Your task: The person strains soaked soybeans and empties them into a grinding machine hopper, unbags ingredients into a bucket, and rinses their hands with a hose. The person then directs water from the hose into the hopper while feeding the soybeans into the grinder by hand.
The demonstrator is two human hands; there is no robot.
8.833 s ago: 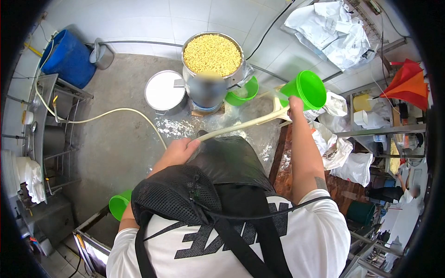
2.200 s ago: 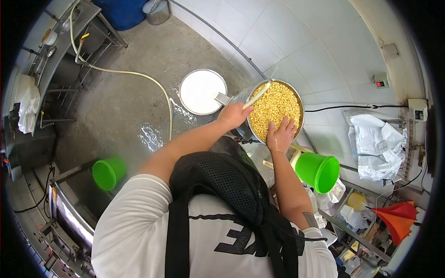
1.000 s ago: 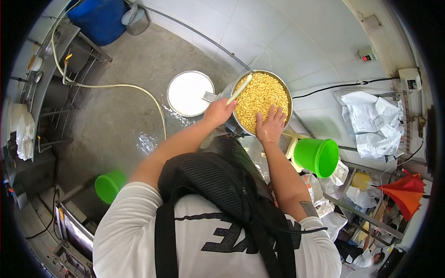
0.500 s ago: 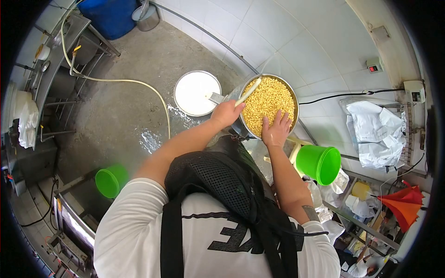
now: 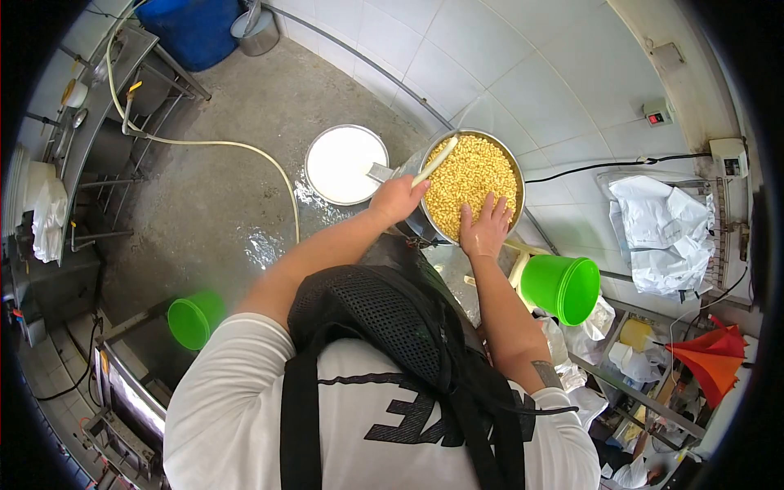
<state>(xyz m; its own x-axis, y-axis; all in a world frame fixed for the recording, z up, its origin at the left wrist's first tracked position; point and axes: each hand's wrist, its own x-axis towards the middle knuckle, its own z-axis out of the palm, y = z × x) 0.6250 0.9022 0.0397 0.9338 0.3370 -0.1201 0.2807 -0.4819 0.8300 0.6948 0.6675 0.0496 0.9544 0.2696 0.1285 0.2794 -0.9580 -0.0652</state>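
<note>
My left hand is closed around a pale hose, whose end points over the near-left part of a round metal hopper. Yellow soaked beans, which look like soybeans, fill the hopper close to its rim. My right hand lies with fingers spread on the beans at the near side, palm down, holding nothing. From the hopper's left side a short metal spout reaches over a round container full of white liquid. How the machine looks beneath the hopper is mostly hidden.
Wet patches mark the concrete floor, and a long hose runs across it. A green bucket stands at right, another green bucket at left. A blue barrel and metal pot stand at the back; a black cable crosses the wall.
</note>
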